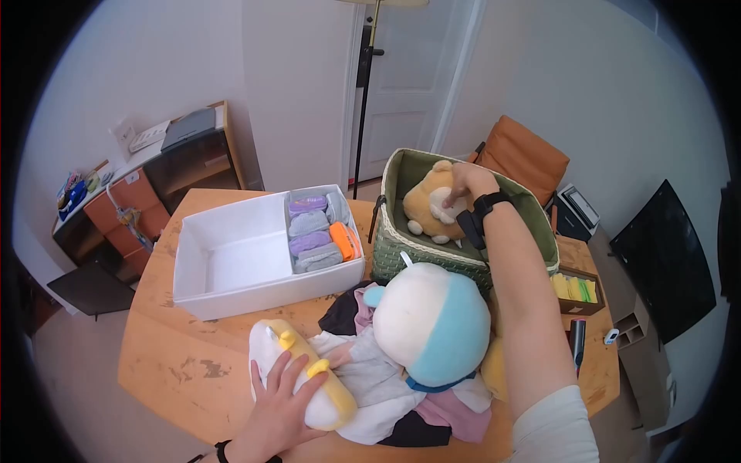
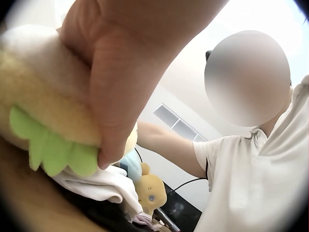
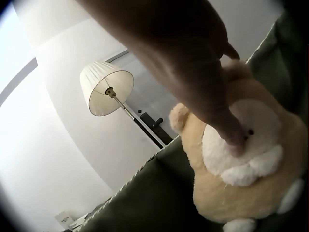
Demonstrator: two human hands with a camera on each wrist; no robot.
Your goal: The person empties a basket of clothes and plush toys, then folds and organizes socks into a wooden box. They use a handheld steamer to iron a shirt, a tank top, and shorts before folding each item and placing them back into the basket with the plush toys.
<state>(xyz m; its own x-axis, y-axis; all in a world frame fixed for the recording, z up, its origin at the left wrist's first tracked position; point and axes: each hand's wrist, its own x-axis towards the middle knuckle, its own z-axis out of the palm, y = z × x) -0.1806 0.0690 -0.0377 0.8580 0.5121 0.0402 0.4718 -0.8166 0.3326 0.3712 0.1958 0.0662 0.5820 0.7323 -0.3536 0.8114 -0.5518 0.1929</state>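
A tan plush toy with a white face (image 1: 427, 202) is inside the green woven basket (image 1: 417, 251); my right hand (image 1: 472, 185) grips it from above, thumb on its face (image 3: 256, 121) in the right wrist view. My left hand (image 1: 282, 405) lies with spread fingers over a white and yellow plush (image 1: 336, 397) at the table's front. The left wrist view shows the thumb bent over that plush's side (image 2: 48, 96), above a green frill (image 2: 53, 150). Between the hands a round white and blue plush (image 1: 432, 324) rests on a pile of clothes (image 1: 370, 378).
A white box (image 1: 231, 297) with rolled grey and purple cloths (image 1: 309, 224) and an orange item (image 1: 344, 241) stands at the back left. Right of the basket are a small box of yellow pieces (image 1: 575, 289) and a dark cylindrical object (image 1: 577, 339). A yellow plush is partly behind my right arm.
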